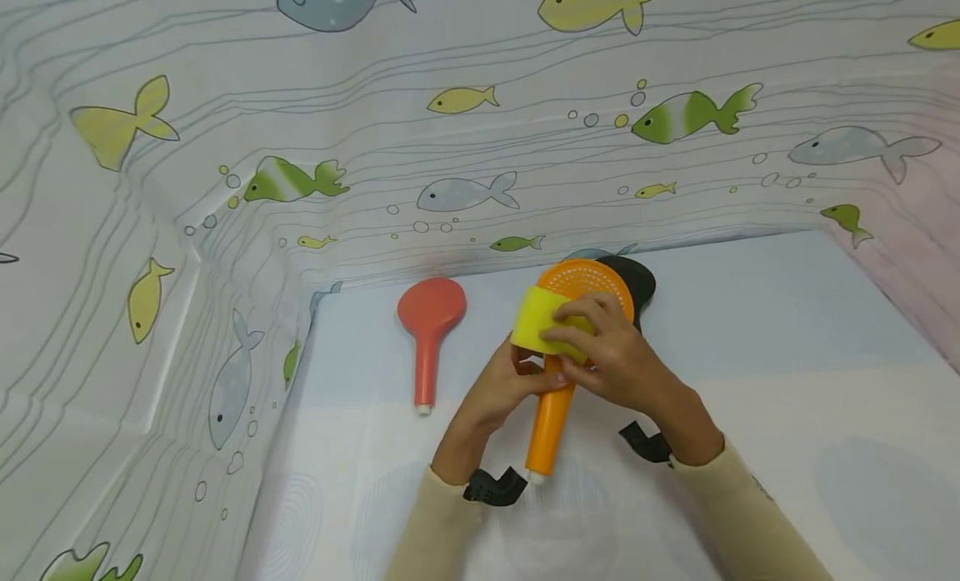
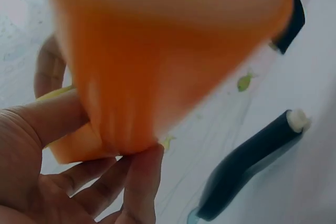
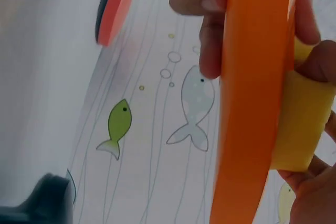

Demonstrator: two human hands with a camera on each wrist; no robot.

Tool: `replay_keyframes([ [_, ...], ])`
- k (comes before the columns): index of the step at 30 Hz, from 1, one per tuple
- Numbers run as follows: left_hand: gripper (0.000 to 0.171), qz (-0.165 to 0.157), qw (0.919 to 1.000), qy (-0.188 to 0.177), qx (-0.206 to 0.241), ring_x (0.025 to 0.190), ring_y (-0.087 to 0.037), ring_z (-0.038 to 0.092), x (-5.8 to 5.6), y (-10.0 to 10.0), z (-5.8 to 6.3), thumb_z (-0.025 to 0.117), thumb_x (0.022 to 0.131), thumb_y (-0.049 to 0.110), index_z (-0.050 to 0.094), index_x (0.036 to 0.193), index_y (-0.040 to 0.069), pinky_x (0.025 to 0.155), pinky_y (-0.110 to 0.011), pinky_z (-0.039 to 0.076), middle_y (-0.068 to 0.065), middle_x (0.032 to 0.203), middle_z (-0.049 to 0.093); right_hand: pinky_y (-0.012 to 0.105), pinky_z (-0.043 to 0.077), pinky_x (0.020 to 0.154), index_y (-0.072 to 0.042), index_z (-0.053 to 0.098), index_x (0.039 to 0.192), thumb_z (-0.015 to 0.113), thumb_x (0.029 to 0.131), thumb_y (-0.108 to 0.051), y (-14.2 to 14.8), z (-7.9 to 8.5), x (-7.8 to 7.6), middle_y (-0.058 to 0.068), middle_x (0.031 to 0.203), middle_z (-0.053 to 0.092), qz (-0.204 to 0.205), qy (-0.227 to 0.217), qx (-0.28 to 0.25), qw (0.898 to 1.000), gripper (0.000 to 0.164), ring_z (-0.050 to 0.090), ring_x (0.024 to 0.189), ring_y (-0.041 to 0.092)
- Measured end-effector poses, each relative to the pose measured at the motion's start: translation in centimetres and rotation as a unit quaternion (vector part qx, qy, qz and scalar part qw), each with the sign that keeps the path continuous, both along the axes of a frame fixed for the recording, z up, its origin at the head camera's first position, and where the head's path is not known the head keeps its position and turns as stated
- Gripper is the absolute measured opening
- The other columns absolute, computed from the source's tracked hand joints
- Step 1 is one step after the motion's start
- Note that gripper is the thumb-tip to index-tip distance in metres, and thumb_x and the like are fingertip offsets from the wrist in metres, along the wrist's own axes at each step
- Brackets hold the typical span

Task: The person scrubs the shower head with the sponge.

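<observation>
Head view: an orange shower head (image 1: 551,423) is held at the centre of the frame, its disc toward the top and its handle slanting toward the bottom.
Yellow sponge (image 1: 534,318): it is set across the neck, just below the disc, and is bent rather than flat.
Left hand (image 1: 517,379): the neck is gripped below the sponge, with the thumb laid along the orange plastic.
Right hand (image 1: 611,352): the sponge is pinched between curled fingers and thumb.
Sponge on neck: contact seems best made with the neck braced firmly by the left hand, the sponge curved to follow the round handle, and pressure spread evenly. The grip should not be loosened under pressure, since smooth plastic may roll or slip.
Orange plastic: a glossy surface is shown; the disc is round and pierced with small holes, the handle is tubular, and its end is a pale stub.
Sponge body: a thick, soft-looking, matt block is seen.
Red shower head (image 1: 431,310): it is laid left of centre, smooth back upward.
Dark shower head (image 1: 641,279): it is partly hidden behind the orange disc, right of centre.
Table (image 1: 750,398): a pale blue and white surface is spread across the lower frame.
Fish-printed sheet (image 1: 375,106): creased material is hung across the top and left.
</observation>
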State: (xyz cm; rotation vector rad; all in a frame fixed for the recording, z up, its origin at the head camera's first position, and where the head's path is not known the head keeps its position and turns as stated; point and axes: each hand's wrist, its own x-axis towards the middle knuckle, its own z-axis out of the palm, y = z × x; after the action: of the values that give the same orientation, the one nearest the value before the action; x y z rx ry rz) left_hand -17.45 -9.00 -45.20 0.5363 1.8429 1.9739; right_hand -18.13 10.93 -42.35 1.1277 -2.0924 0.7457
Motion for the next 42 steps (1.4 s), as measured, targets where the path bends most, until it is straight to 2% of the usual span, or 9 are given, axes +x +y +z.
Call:
replay_keyframes([
  [4, 0.062, -0.005, 0.9994, -0.018, -0.028, 0.087, -0.023, 0.063, 0.1, 0.5, 0.0, 0.073, 0.088, 0.008, 0.041, 0.14, 0.016, 0.074, -0.031, 0.057, -0.009, 0.114, 0.055, 0.049, 0.039, 0.093, -0.006, 0.072, 0.105, 0.071, 0.077, -0.004, 0.7, -0.2, -0.7, 0.019, 0.113, 0.06, -0.029, 0.023, -0.027, 0.999, 0.028, 0.05, 0.106, 0.039],
  [8, 0.055, -0.001, 0.9972, -0.027, -0.07, 0.087, -0.02, 0.066, 0.3, 0.9, -0.1, 0.075, 0.086, 0.009, 0.045, 0.132, 0.012, 0.073, -0.029, 0.056, -0.011, 0.111, 0.061, 0.053, 0.037, 0.089, -0.002, 0.071, 0.107, 0.069, 0.078, -0.002, 1.8, -0.3, -1.2, 0.024, 0.115, 0.056, -0.089, 0.023, -0.059, 0.994, 0.028, 0.046, 0.105, 0.045],
  [14, 0.054, -0.003, 0.9954, -0.017, -0.094, 0.088, -0.018, 0.068, 0.4, 1.5, -0.4, 0.077, 0.085, 0.009, 0.047, 0.13, 0.013, 0.071, -0.029, 0.055, -0.011, 0.11, 0.065, 0.048, 0.039, 0.082, -0.001, 0.069, 0.111, 0.071, 0.08, 0.001, 2.9, -0.2, -1.3, 0.027, 0.12, 0.053, -0.163, -0.007, -0.105, 0.981, 0.031, 0.042, 0.106, 0.047],
  [23, 0.062, -0.01, 0.9974, -0.064, -0.032, 0.085, -0.02, 0.073, 0.5, 1.7, -1.0, 0.075, 0.086, 0.003, 0.042, 0.136, 0.013, 0.074, -0.038, 0.062, -0.015, 0.111, 0.067, 0.05, 0.045, 0.087, -0.005, 0.069, 0.112, 0.07, 0.079, -0.006, 1.6, -0.3, -0.8, 0.02, 0.119, 0.056, -0.086, -0.011, -0.044, 0.995, 0.033, 0.044, 0.108, 0.04],
  [27, 0.064, 0.003, 0.9983, -0.054, -0.021, 0.082, -0.019, 0.072, 0.4, 1.4, -1.0, 0.075, 0.087, 0.004, 0.042, 0.14, 0.016, 0.072, -0.038, 0.062, -0.012, 0.111, 0.065, 0.047, 0.044, 0.092, -0.008, 0.071, 0.109, 0.069, 0.078, -0.004, 0.9, -0.2, -0.3, 0.016, 0.117, 0.059, -0.032, -0.01, -0.017, 0.999, 0.032, 0.048, 0.109, 0.036],
  [31, 0.056, 0.017, 0.9994, -0.029, 0.001, 0.088, -0.018, 0.068, 0.3, 1.0, -0.9, 0.07, 0.088, -0.002, 0.045, 0.136, 0.012, 0.074, -0.034, 0.061, -0.006, 0.11, 0.059, 0.039, 0.045, 0.092, -0.012, 0.072, 0.106, 0.069, 0.078, -0.003, 0.4, 0.2, 0.3, 0.009, 0.115, 0.063, 0.035, -0.017, 0.024, 0.999, 0.029, 0.05, 0.108, 0.029],
  [35, 0.059, -0.005, 0.9994, -0.01, 0.033, 0.097, -0.02, 0.063, 0.2, 0.9, -0.6, 0.068, 0.088, -0.006, 0.041, 0.137, 0.012, 0.079, -0.032, 0.057, -0.005, 0.114, 0.057, 0.038, 0.045, 0.094, -0.015, 0.072, 0.103, 0.069, 0.077, -0.001, 0.9, 0.8, 1.0, 0.004, 0.114, 0.063, 0.082, -0.053, 0.047, 0.994, 0.029, 0.05, 0.109, 0.025],
  [38, 0.068, -0.021, 0.9989, -0.025, 0.035, 0.096, -0.019, 0.066, 0.2, 0.9, -0.5, 0.07, 0.088, -0.002, 0.037, 0.143, 0.019, 0.078, -0.032, 0.058, -0.006, 0.118, 0.059, 0.04, 0.045, 0.092, -0.015, 0.072, 0.103, 0.073, 0.075, 0.0, 1.8, 1.1, 0.9, 0.006, 0.115, 0.062, 0.06, -0.054, 0.047, 0.996, 0.031, 0.049, 0.108, 0.026],
  [42, 0.076, -0.014, 0.9984, -0.05, 0.024, 0.086, -0.017, 0.071, 0.3, 0.6, -0.5, 0.07, 0.09, 0.003, 0.031, 0.15, 0.029, 0.074, -0.035, 0.061, -0.013, 0.12, 0.064, 0.047, 0.042, 0.091, -0.009, 0.073, 0.104, 0.073, 0.073, 0.002, 3.3, 1.2, 0.2, 0.014, 0.116, 0.06, -0.018, -0.025, 0.012, 0.999, 0.032, 0.047, 0.108, 0.035],
])
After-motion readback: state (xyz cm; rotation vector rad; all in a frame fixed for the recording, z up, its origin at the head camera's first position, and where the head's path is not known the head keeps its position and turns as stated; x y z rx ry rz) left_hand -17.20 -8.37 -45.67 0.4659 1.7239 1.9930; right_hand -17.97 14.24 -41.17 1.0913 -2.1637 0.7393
